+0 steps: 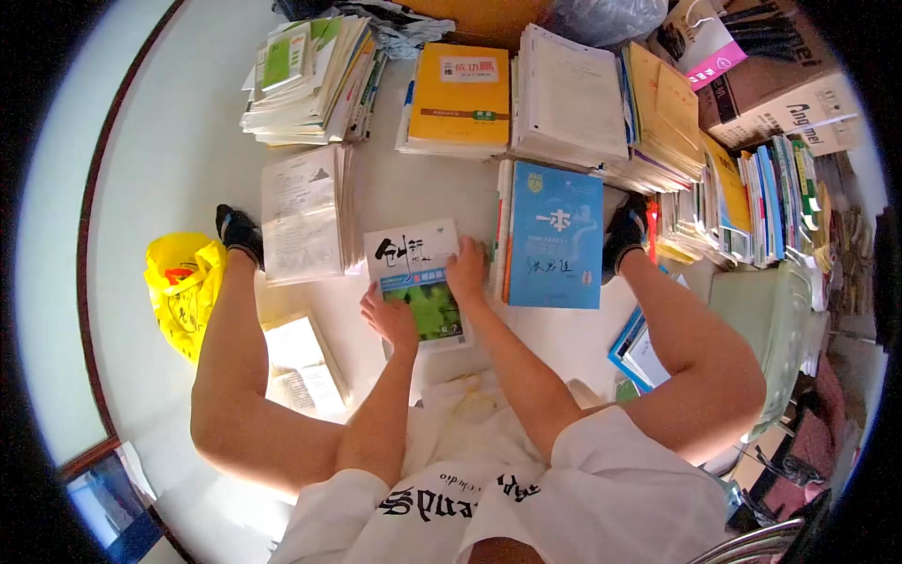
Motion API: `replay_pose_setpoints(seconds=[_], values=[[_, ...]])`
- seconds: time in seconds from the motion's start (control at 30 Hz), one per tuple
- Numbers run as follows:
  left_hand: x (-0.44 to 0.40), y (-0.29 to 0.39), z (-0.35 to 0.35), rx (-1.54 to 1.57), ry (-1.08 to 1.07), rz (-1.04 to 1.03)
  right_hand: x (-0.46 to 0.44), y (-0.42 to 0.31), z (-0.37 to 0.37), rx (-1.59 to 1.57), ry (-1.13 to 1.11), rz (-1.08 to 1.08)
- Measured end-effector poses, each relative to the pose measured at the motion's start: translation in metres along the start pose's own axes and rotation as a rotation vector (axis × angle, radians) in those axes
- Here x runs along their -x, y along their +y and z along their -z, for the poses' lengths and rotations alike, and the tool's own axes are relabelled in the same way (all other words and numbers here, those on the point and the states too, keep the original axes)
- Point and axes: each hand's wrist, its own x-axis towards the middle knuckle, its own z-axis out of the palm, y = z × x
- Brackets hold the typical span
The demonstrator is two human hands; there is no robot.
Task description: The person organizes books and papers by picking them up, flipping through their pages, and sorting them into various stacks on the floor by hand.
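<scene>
A book [413, 244] with a white upper cover, black brush lettering and a green picture below lies between my legs. My left hand [390, 320] grips its left side, with the fingers over the cover. On the right edge is my right hand [467, 273], its fingers closed around that side. Just right of it stands a stack topped by a blue book [554, 235] with white characters and handwriting. To the left, a pile of loose printed papers [303, 216] lies close to the held book. Whether the held book touches the floor, I cannot tell.
Behind are stacks with a green booklet [285, 61], a yellow book [458, 94] and white papers [575, 99] on top. A yellow bag [185, 291] sits beside my left leg. An open book [305, 362] lies nearby. Cardboard boxes [780, 113] stand at the right.
</scene>
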Motion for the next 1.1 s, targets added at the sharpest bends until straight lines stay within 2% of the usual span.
replay_pose_setpoints(seconds=[0.03,0.07,0.13,0.17,0.23,0.27,0.33,0.37,0.43,0.47,0.53,0.57,0.63,0.67,0.73,0.77,0.8,0.87,0.93,1.0,1.03,1.07,1.1], values=[[0.003,-0.009,-0.002,0.065,0.022,-0.082,0.011,-0.002,-0.002,-0.019,0.089,-0.009],[0.002,-0.016,-0.007,0.063,0.023,-0.083,0.020,-0.003,-0.002,-0.022,0.089,-0.011],[-0.007,-0.024,-0.015,0.051,0.048,0.067,0.034,-0.008,0.008,-0.036,0.091,-0.088],[-0.007,-0.028,-0.011,0.056,0.047,0.066,0.036,-0.008,0.010,-0.033,0.095,-0.085],[-0.014,-0.029,0.000,0.192,-0.377,0.193,0.035,0.000,0.002,-0.012,0.064,-0.112],[-0.018,-0.034,-0.001,0.194,-0.375,0.186,0.035,0.002,0.000,-0.016,0.069,-0.109],[-0.017,-0.050,-0.010,0.528,-0.439,-0.021,0.039,0.004,0.000,0.221,0.204,0.101],[-0.017,-0.051,-0.010,0.529,-0.436,-0.021,0.039,0.007,0.001,0.221,0.204,0.105],[-0.025,-0.022,0.006,0.888,-0.556,-0.074,0.026,0.012,0.002,-0.029,0.026,0.007],[-0.030,-0.004,0.022,0.890,-0.555,-0.080,0.018,0.015,0.000,-0.032,0.030,0.011],[-0.045,0.033,0.064,0.881,-0.763,-0.124,0.006,0.020,-0.004,-0.317,-0.029,-0.232],[-0.053,0.044,0.076,0.844,-0.783,-0.102,0.009,0.008,0.016,-0.323,-0.023,-0.232],[-0.063,0.066,0.093,0.838,-0.713,-0.118,0.015,-0.027,0.076,-1.360,-0.569,-0.298],[-0.067,0.074,0.097,0.834,-0.642,-0.123,0.012,-0.030,0.078,-1.364,-0.561,-0.293],[-0.078,0.080,0.097,0.844,-0.600,-0.167,0.004,-0.041,0.083,-1.209,-0.360,-0.133],[-0.081,0.082,0.096,0.851,-0.551,-0.205,-0.006,-0.041,0.094,-1.065,-0.327,-0.005],[-0.083,0.083,0.090,0.855,-0.555,-0.206,-0.014,-0.044,0.104,-1.062,-0.323,-0.004],[-0.086,0.082,0.078,0.925,-0.493,-0.335,-0.025,-0.050,0.116,-1.002,-0.331,0.234],[-0.082,0.077,0.067,0.853,-0.496,-0.311,-0.023,-0.045,0.118,-0.992,-0.259,0.246],[-0.082,0.055,0.037,0.586,-0.331,-0.587,-0.014,-0.038,0.121,-0.800,-0.263,0.055],[-0.081,0.051,0.028,0.526,-0.305,-0.682,-0.013,-0.031,0.113,-0.799,-0.262,0.057],[-0.072,0.042,0.021,0.524,-0.373,-0.547,-0.010,-0.026,0.102,-0.707,-0.216,0.028],[-0.068,0.040,0.019,0.543,-0.401,-0.524,-0.011,-0.016,0.089,-0.616,-0.170,0.000]])
